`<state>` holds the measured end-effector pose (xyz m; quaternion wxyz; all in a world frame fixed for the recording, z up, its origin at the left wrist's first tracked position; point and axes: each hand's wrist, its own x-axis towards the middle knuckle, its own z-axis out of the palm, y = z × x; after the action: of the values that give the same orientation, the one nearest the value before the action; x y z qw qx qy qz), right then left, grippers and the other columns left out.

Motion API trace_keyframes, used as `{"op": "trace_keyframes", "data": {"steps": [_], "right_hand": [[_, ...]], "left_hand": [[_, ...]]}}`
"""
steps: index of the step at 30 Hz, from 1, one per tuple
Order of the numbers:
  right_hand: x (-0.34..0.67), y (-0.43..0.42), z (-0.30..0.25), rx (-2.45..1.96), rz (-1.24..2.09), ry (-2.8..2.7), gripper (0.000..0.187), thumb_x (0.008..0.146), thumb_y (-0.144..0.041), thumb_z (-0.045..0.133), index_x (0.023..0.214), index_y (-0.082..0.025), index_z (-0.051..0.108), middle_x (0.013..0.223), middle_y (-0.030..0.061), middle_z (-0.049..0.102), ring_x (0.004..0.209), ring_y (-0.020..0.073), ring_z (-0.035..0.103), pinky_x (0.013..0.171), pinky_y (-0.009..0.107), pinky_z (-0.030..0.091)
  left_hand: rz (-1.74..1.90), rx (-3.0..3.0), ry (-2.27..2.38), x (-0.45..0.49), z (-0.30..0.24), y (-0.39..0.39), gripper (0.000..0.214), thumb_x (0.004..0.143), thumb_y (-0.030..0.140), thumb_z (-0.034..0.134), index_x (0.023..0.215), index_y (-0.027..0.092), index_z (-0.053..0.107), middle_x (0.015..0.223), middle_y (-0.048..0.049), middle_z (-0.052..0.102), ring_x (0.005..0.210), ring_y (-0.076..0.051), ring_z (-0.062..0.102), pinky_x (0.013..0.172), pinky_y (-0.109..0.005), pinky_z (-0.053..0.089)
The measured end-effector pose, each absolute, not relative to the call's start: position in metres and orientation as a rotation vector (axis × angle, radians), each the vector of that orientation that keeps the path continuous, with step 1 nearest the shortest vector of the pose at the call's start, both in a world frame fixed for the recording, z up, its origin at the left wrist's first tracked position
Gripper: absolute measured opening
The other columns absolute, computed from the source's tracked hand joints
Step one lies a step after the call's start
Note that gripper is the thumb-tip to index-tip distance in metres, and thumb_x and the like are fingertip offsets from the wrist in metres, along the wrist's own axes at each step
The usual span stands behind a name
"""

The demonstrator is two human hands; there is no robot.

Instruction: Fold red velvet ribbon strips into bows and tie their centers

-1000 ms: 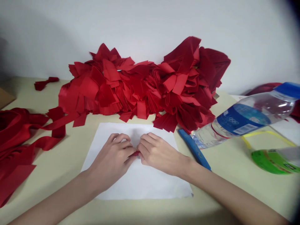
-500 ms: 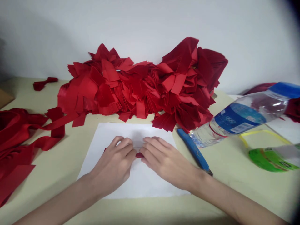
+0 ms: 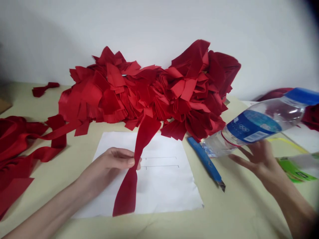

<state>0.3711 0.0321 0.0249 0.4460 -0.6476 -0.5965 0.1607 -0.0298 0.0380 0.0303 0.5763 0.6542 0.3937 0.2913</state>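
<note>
My left hand pinches the narrow middle of a red bow-shaped fabric strip and holds it upright above a white sheet of paper with two drawn lines. My right hand is out to the right with its fingers spread, holding nothing, just under a tilted clear water bottle with a blue label and cap. A blue utility knife lies between the paper and my right hand.
A big heap of red fabric bows fills the back of the beige table against the wall. Loose red strips lie at the left. A green roll of tape sits at the right.
Both hands were pressed together on a small red piece on the paper. Now my left hand has lifted the strip, and my right hand has moved right toward the bottle.
</note>
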Motion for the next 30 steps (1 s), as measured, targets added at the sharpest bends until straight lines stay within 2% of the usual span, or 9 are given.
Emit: {"op": "trace_keyframes", "data": {"steps": [2, 4, 8, 11, 14, 18, 20, 25, 30], "right_hand": [[0.375, 0.043, 0.028, -1.572, 0.761, -1.579, 0.055, 0.065, -0.041, 0.073, 0.114, -0.027, 0.051, 0.124, 0.0127, 0.054, 0.11, 0.0264, 0.055, 0.086, 0.037, 0.051], [0.374, 0.049, 0.033, -1.588, 0.937, -1.59, 0.046, 0.07, -0.036, 0.07, 0.112, -0.024, 0.057, 0.119, 0.0146, 0.059, 0.106, 0.0269, 0.059, 0.087, 0.036, 0.051], [0.368, 0.051, 0.03, -1.663, 0.669, -1.574, 0.047, 0.06, -0.035, 0.077, 0.103, -0.02, 0.063, 0.105, 0.0113, 0.067, 0.096, 0.0289, 0.063, 0.085, 0.038, 0.052], [0.369, 0.047, 0.018, -1.818, 0.358, -1.528, 0.052, 0.06, -0.042, 0.075, 0.105, -0.02, 0.06, 0.102, 0.0102, 0.067, 0.088, 0.0285, 0.065, 0.078, 0.04, 0.054], [0.374, 0.039, 0.009, -1.829, 0.352, -1.541, 0.055, 0.063, -0.045, 0.071, 0.109, -0.021, 0.053, 0.104, 0.0112, 0.065, 0.085, 0.0272, 0.066, 0.067, 0.035, 0.056], [0.379, 0.027, 0.012, -2.087, 0.242, -1.635, 0.027, 0.071, -0.042, 0.063, 0.086, -0.02, 0.061, 0.071, 0.0078, 0.069, 0.064, 0.0255, 0.066, 0.054, 0.032, 0.05], [0.378, 0.024, 0.017, -2.235, 0.16, -1.637, 0.021, 0.076, -0.04, 0.058, 0.075, -0.019, 0.063, 0.059, 0.006, 0.066, 0.053, 0.0233, 0.063, 0.051, 0.031, 0.046], [0.369, 0.019, 0.027, -2.128, 0.426, -1.692, 0.033, 0.076, -0.049, 0.055, 0.074, -0.018, 0.065, 0.056, 0.0043, 0.061, 0.046, 0.0167, 0.053, 0.048, 0.028, 0.042], [0.346, 0.001, 0.046, -1.889, 0.635, -1.578, 0.045, 0.068, -0.06, 0.059, 0.073, -0.016, 0.066, 0.057, 0.006, 0.06, 0.051, 0.0171, 0.053, 0.046, 0.026, 0.042]], "left_hand": [[0.668, 1.463, 0.846, -0.029, 0.025, 0.038, 0.028, 0.083, 0.013, 0.034, 0.073, 0.015, 0.06, 0.079, -0.0097, 0.067, 0.065, -0.019, 0.06, 0.049, -0.031, 0.046], [0.67, 1.407, 0.797, -0.028, 0.02, 0.037, 0.029, 0.083, 0.011, 0.031, 0.073, 0.015, 0.058, 0.081, -0.0113, 0.066, 0.065, -0.018, 0.059, 0.049, -0.031, 0.047], [0.726, 1.285, 0.764, -0.028, 0.01, 0.037, 0.029, 0.084, 0.011, 0.027, 0.071, 0.017, 0.052, 0.084, -0.0135, 0.064, 0.08, -0.021, 0.061, 0.057, -0.033, 0.051], [0.75, 1.177, 0.786, -0.028, 0.003, 0.038, 0.028, 0.083, 0.013, 0.025, 0.07, 0.018, 0.049, 0.087, -0.0142, 0.062, 0.093, -0.024, 0.059, 0.063, -0.035, 0.052], [0.752, 1.095, 0.802, -0.028, -0.001, 0.038, 0.027, 0.084, 0.017, 0.026, 0.071, 0.018, 0.049, 0.085, -0.0134, 0.06, 0.094, -0.025, 0.058, 0.066, -0.037, 0.051], [0.736, 1.092, 0.818, -0.028, -0.005, 0.039, 0.023, 0.083, 0.021, 0.028, 0.074, 0.018, 0.049, 0.085, -0.0138, 0.059, 0.083, -0.024, 0.057, 0.065, -0.039, 0.049], [0.73, 1.073, 0.806, -0.027, -0.005, 0.039, 0.021, 0.083, 0.022, 0.03, 0.075, 0.018, 0.049, 0.088, -0.0134, 0.058, 0.078, -0.022, 0.056, 0.065, -0.039, 0.048], [0.76, 0.799, 0.679, -0.025, -0.003, 0.038, 0.016, 0.081, 0.019, 0.043, 0.072, 0.018, 0.056, 0.08, -0.0069, 0.052, 0.084, -0.019, 0.051, 0.066, -0.03, 0.046], [0.765, 0.547, 0.617, -0.024, -0.002, 0.038, 0.014, 0.081, 0.019, 0.051, 0.074, 0.016, 0.062, 0.081, -0.0045, 0.05, 0.088, -0.017, 0.047, 0.07, -0.023, 0.044]]}}
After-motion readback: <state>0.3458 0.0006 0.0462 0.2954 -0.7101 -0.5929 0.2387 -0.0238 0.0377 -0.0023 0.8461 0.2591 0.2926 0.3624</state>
